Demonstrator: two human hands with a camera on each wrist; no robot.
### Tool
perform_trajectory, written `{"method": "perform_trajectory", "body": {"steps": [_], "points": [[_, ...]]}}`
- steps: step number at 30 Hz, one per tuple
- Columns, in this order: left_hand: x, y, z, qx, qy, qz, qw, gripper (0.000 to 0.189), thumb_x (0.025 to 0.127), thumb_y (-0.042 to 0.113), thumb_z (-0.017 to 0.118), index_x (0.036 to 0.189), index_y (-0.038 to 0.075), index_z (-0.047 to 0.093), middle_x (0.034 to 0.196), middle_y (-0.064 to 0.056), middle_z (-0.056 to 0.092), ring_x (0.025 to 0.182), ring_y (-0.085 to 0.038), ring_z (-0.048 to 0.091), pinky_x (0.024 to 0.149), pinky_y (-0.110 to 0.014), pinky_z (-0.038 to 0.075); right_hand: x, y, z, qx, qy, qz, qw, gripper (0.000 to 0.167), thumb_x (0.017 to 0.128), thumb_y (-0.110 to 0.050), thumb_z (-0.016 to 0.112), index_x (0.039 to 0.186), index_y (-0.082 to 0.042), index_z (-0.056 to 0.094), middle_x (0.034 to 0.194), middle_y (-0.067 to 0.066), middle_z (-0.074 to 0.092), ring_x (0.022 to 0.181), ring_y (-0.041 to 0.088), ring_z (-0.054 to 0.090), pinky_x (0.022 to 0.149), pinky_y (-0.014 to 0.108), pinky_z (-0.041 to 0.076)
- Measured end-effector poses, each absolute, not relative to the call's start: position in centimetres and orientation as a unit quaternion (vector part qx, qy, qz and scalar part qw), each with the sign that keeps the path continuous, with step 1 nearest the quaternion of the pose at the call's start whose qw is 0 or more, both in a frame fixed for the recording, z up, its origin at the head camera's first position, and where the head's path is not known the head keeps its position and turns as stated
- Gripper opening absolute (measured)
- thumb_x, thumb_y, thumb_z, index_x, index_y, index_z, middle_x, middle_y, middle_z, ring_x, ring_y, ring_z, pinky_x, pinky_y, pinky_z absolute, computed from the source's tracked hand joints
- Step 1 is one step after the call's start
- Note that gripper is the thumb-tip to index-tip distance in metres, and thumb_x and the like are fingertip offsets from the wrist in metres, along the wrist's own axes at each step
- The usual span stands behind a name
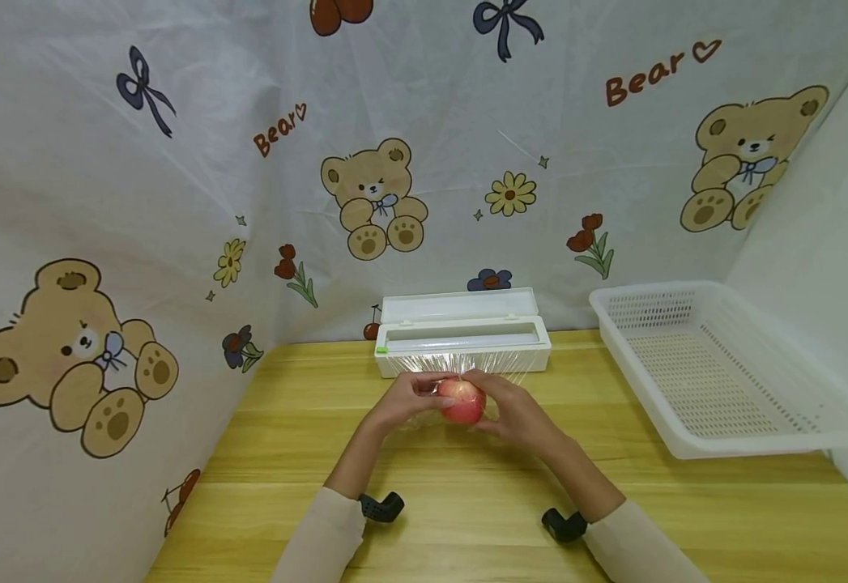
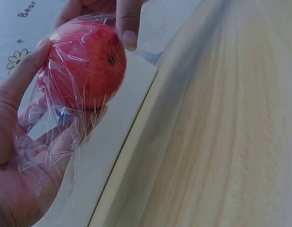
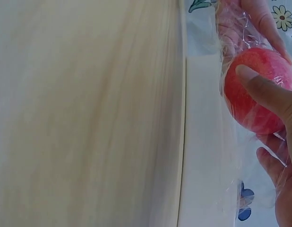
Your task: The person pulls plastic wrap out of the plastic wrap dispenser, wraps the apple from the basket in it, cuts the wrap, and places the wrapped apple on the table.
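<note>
A red apple (image 1: 462, 402) is partly wrapped in clear cling film (image 2: 51, 142), held above the table between both hands. My left hand (image 1: 403, 402) grips it from the left; in the left wrist view the thumb is on one side, fingers beneath, with loose film gathered over the palm. From the right, my right hand (image 1: 517, 411) holds the apple, its thumb (image 3: 265, 92) pressing the red skin in the right wrist view. Behind the hands stands a white cling film box (image 1: 390, 366), lid raised. A stretched sheet of film runs from its front toward the apple.
A white perforated plastic basket (image 1: 675, 433) stands at the right of the wooden table (image 1: 460, 494). A bear-print cloth (image 1: 438, 243) hangs behind and at the left. Dark wrist cameras sit on both forearms.
</note>
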State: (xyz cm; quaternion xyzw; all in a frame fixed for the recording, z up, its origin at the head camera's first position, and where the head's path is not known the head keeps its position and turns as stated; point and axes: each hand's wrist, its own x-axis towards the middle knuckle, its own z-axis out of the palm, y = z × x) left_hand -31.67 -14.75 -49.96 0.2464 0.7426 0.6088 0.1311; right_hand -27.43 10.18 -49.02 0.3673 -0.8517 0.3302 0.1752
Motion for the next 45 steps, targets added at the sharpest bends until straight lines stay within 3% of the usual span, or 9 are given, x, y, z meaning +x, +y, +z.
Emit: {"method": "perform_trajectory", "body": {"steps": [8, 15, 26, 30, 35, 41, 45], "points": [[-31.5, -14.5, -49.9, 0.248, 0.743, 0.605, 0.143, 0.051, 0.088, 0.031, 0.081, 0.134, 0.013, 0.068, 0.127, -0.007, 0.07, 0.114, -0.021, 0.067, 0.093, -0.036, 0.057, -27.3, 10.3, -49.1, 0.358, -0.85, 0.332, 0.196, 0.077, 0.063, -0.007, 0.098, 0.132, -0.004, 0.063, 0.13, 0.012, 0.067, 0.122, 0.033, 0.063, 0.099, 0.047, 0.053], [-31.1, -14.5, -49.6, 0.241, 0.754, 0.592, 0.148, 0.053, 0.09, 0.032, 0.08, 0.138, 0.019, 0.065, 0.128, -0.007, 0.069, 0.108, -0.023, 0.07, 0.092, -0.036, 0.058, -27.4, 10.4, -49.2, 0.36, -0.851, 0.329, 0.196, 0.073, 0.062, -0.01, 0.099, 0.127, -0.003, 0.066, 0.126, 0.011, 0.07, 0.119, 0.031, 0.065, 0.099, 0.045, 0.054], [-30.9, -15.3, -48.8, 0.238, 0.767, 0.582, 0.131, 0.049, 0.095, 0.029, 0.074, 0.139, 0.011, 0.063, 0.127, -0.012, 0.068, 0.106, -0.024, 0.071, 0.087, -0.037, 0.06, -27.3, 10.1, -49.1, 0.355, -0.86, 0.318, 0.181, 0.071, 0.062, -0.012, 0.099, 0.126, -0.003, 0.067, 0.124, 0.012, 0.07, 0.117, 0.031, 0.066, 0.099, 0.045, 0.054], [-31.0, -16.4, -48.0, 0.22, 0.751, 0.614, 0.1, 0.049, 0.098, 0.027, 0.07, 0.141, 0.006, 0.061, 0.131, -0.018, 0.066, 0.112, -0.03, 0.069, 0.091, -0.042, 0.058, -27.1, 10.1, -48.8, 0.351, -0.868, 0.309, 0.165, 0.071, 0.063, -0.013, 0.099, 0.126, -0.004, 0.067, 0.125, 0.013, 0.07, 0.118, 0.031, 0.066, 0.099, 0.046, 0.054], [-30.6, -17.2, -47.0, 0.241, 0.737, 0.632, 0.012, 0.041, 0.099, 0.017, 0.068, 0.137, 0.001, 0.063, 0.13, -0.018, 0.067, 0.121, -0.035, 0.064, 0.098, -0.04, 0.055, -26.8, 10.2, -48.8, 0.341, -0.874, 0.304, 0.165, 0.072, 0.062, -0.013, 0.099, 0.126, -0.003, 0.067, 0.125, 0.015, 0.07, 0.117, 0.034, 0.066, 0.097, 0.048, 0.055], [-29.2, -15.8, -47.0, 0.342, 0.776, 0.519, -0.111, 0.052, 0.087, 0.014, 0.082, 0.136, 0.011, 0.066, 0.137, -0.004, 0.065, 0.13, -0.028, 0.058, 0.106, -0.045, 0.05, -27.0, 10.3, -48.8, 0.342, -0.87, 0.314, 0.162, 0.072, 0.063, -0.014, 0.099, 0.127, -0.005, 0.067, 0.124, 0.012, 0.07, 0.116, 0.031, 0.067, 0.096, 0.046, 0.056], [-28.7, -15.0, -47.8, 0.387, 0.783, 0.465, -0.145, 0.067, 0.076, 0.019, 0.091, 0.137, 0.01, 0.065, 0.14, -0.001, 0.063, 0.134, -0.022, 0.055, 0.107, -0.045, 0.048, -27.1, 10.4, -48.8, 0.344, -0.868, 0.321, 0.159, 0.07, 0.064, -0.014, 0.099, 0.126, -0.005, 0.067, 0.123, 0.011, 0.071, 0.114, 0.03, 0.068, 0.095, 0.044, 0.057]]}}
